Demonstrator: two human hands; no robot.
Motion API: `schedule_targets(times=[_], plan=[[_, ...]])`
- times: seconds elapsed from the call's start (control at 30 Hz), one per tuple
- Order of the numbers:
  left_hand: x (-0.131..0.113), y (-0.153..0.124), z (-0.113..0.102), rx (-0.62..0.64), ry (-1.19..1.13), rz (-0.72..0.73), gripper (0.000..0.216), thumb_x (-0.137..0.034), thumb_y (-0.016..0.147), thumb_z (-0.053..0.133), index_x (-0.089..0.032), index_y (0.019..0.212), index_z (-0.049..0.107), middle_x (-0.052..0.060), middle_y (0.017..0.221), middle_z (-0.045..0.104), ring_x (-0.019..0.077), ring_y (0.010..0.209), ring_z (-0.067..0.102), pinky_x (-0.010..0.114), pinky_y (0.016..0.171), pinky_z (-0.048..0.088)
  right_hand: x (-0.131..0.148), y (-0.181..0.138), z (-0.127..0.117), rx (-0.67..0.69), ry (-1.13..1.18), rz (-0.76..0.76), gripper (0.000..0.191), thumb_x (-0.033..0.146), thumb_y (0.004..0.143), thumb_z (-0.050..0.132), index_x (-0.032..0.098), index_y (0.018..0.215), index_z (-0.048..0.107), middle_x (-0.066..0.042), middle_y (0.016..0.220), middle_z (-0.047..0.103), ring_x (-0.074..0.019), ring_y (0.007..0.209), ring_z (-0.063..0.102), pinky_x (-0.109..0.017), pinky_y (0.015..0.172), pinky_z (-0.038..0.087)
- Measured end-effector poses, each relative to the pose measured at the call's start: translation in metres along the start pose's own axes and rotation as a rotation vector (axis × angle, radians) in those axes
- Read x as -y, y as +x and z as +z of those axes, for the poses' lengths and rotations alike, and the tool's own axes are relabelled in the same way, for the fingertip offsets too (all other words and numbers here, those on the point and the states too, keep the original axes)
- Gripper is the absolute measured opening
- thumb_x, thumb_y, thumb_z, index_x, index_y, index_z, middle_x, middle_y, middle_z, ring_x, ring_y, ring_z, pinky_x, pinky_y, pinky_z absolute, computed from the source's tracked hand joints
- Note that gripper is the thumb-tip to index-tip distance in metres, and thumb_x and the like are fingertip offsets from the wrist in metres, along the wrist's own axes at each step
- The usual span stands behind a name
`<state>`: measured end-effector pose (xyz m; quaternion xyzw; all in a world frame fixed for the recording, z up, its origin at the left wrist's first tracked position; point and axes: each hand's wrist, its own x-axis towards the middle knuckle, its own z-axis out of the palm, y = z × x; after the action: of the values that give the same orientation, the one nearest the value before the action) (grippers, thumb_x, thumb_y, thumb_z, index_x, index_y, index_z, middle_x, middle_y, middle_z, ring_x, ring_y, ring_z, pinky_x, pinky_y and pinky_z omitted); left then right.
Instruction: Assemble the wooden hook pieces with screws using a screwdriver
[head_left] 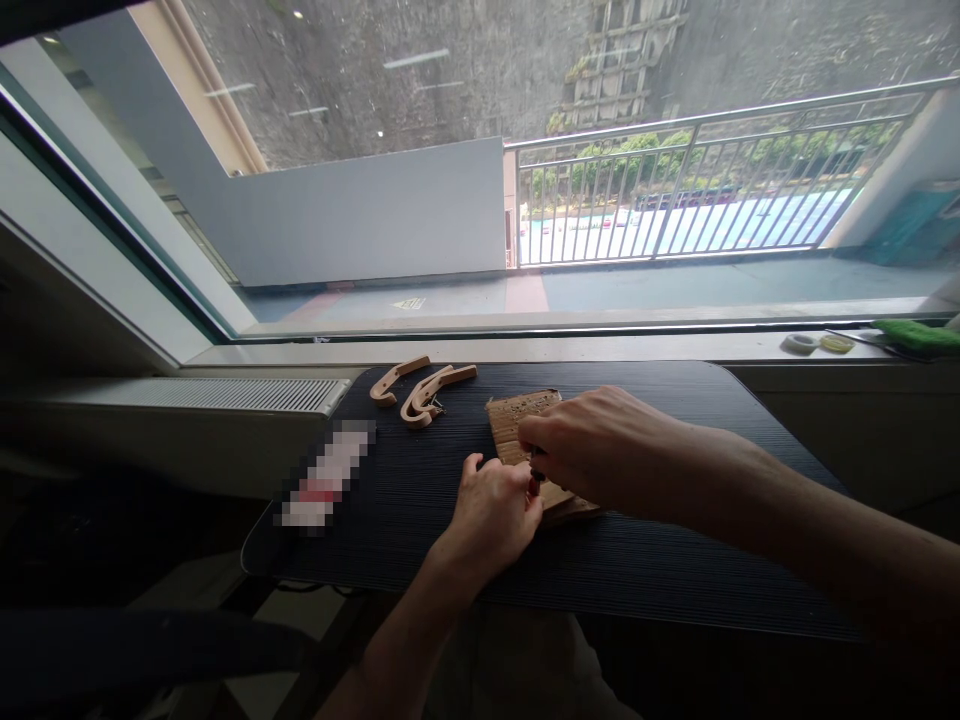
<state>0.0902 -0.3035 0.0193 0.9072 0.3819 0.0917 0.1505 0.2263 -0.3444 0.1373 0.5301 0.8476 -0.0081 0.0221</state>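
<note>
My right hand (574, 440) is closed around a small dark-and-red hand tool (535, 472), held upright and mostly hidden by the fingers. Its lower end meets my left hand (499, 505), whose thumb and fingers pinch together there; what they hold is hidden. Beneath both hands lies a stack of brown corrugated cardboard (512, 422), its upper part dotted with small holes. Further back on the left rest curved, light wooden hooks: a single one (384, 388) and, beside it, an overlapping group (420, 398) with small metal bits near it.
The dark wood-grain table (405, 510) stands against the window sill (480, 350). A blurred-out pale strip (330, 475) lies on its left side. Tape rolls (799, 343) and a green item (919, 336) sit on the sill at right. A vented radiator cover (247, 393) is left of the table.
</note>
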Motion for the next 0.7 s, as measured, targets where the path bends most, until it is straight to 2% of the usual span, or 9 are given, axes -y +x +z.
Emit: schedule_targets(times=[0.1, 0.27, 0.43, 0.7], plan=[[-0.0005, 0.0002, -0.0016, 0.007, -0.002, -0.001, 0.021, -0.033, 0.084, 0.050, -0.020, 0.079, 0.065, 0.004, 0.078, 0.069, 0.0198, 0.083, 0.060, 0.042, 0.098, 0.029, 0.0005, -0.0005, 0.0005, -0.005, -0.012, 0.031, 0.004, 0.013, 0.077, 0.057, 0.016, 0.075, 0.058, -0.003, 0.068, 0.063, -0.0152, 0.061, 0.058, -0.024, 0.045, 0.021], [-0.0013, 0.0013, -0.0038, 0.012, -0.015, 0.013, 0.016, -0.028, 0.082, 0.051, -0.020, 0.076, 0.063, 0.004, 0.076, 0.068, 0.0196, 0.081, 0.060, 0.042, 0.097, 0.030, 0.0000, -0.0058, -0.0013, -0.030, 0.059, -0.055, 0.010, 0.009, 0.075, 0.055, 0.018, 0.076, 0.059, -0.002, 0.080, 0.063, -0.0121, 0.062, 0.053, -0.024, 0.048, 0.021], [-0.0015, 0.0003, -0.0028, 0.016, -0.015, 0.012, 0.018, -0.029, 0.083, 0.050, -0.020, 0.075, 0.063, 0.003, 0.076, 0.068, 0.0190, 0.079, 0.059, 0.043, 0.096, 0.029, -0.0023, -0.0059, -0.0003, -0.012, 0.052, -0.044, 0.011, 0.007, 0.071, 0.054, 0.017, 0.071, 0.057, -0.001, 0.066, 0.059, -0.0108, 0.051, 0.045, -0.024, 0.047, 0.021], [-0.0008, 0.0007, -0.0020, 0.003, -0.009, 0.009, 0.021, -0.031, 0.085, 0.048, -0.019, 0.076, 0.063, 0.004, 0.076, 0.068, 0.0195, 0.079, 0.060, 0.043, 0.097, 0.030, -0.0008, -0.0038, -0.0002, 0.001, -0.012, 0.020, 0.004, 0.012, 0.076, 0.058, 0.015, 0.077, 0.058, -0.001, 0.059, 0.058, -0.0137, 0.056, 0.053, -0.024, 0.045, 0.021]])
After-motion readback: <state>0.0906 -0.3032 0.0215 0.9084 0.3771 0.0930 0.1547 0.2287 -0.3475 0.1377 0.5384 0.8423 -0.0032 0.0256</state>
